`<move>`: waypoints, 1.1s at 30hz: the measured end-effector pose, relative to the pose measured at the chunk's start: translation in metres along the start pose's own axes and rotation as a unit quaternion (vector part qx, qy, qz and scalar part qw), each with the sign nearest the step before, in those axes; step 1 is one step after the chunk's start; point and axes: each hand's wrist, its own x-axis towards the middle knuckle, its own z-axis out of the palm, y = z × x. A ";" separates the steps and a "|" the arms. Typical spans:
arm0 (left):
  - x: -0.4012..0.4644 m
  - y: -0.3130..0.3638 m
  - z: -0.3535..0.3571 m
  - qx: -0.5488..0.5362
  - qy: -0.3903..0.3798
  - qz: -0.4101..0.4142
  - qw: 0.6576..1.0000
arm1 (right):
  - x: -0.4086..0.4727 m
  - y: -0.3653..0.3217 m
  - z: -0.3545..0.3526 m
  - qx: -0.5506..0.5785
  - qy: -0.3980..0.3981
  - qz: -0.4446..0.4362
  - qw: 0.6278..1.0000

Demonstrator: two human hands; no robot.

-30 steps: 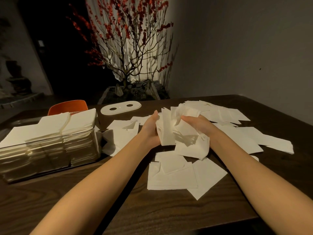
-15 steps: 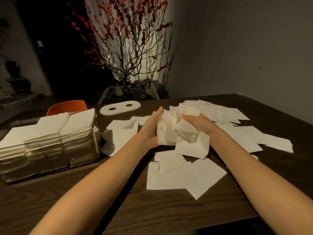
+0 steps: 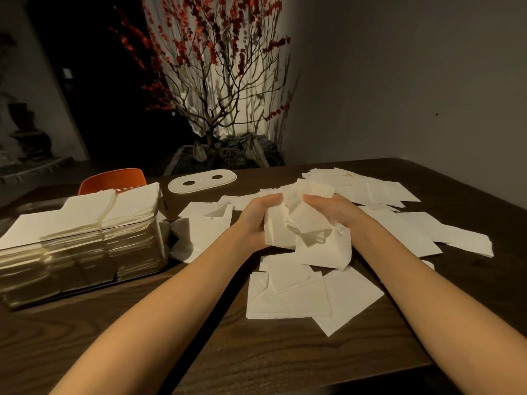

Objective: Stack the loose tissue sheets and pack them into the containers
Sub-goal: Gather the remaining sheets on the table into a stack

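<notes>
— Where, relative to the clear container (image 3: 82, 252)?
— Bunch of tissue sheets (image 3: 305, 226) up off the table (image 3: 199, 352), just right of the container's right end. Left hand (image 3: 256, 220) curled round the bunch's left side, right hand (image 3: 330, 209) curled over the top right; both gripping, pressing inward. Fingertips buried in the paper, so exact finger placement impossible to tell.
— Rest of the loose sheets?
— Scattered flat to the right of the container: a small overlapping pile (image 3: 296, 292) nearest the viewer, a wider spread (image 3: 399, 212) farther right and back. Container itself already heaped past the rim with stacked sheets (image 3: 94, 212).
— Handling?
— Probably almost weightless, limp, easily creased or torn. Corners of the bunch splayed at different angles, lower edge sagging. No stiffness to push against; likely to slide apart under a loose hold.
— Where to take hold, then?
— Best at opposite edges, palms flat, tapping edges square on the table beside the container before lifting. Light pressure only; squeezing probably crumples.
— White oval lid (image 3: 202, 181)?
— Behind the container's right end, lying flat, untouched.
</notes>
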 end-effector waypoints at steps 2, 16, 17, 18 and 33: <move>0.000 0.000 -0.001 -0.012 0.011 -0.008 1.000 | -0.001 0.000 0.000 0.006 0.005 0.003 1.000; -0.007 0.006 -0.002 -0.008 0.110 0.013 0.994 | 0.000 0.001 0.004 -0.041 0.069 -0.051 0.995; -0.008 0.006 -0.002 -0.012 0.117 0.013 0.993 | 0.000 0.001 0.005 -0.044 0.072 -0.058 0.995; -0.008 0.007 -0.001 -0.017 0.122 0.017 0.992 | 0.001 0.001 0.005 -0.048 0.078 -0.065 0.994; -0.004 -0.001 0.039 0.240 0.204 0.061 0.947 | -0.008 0.000 0.031 -0.267 0.182 -0.193 0.926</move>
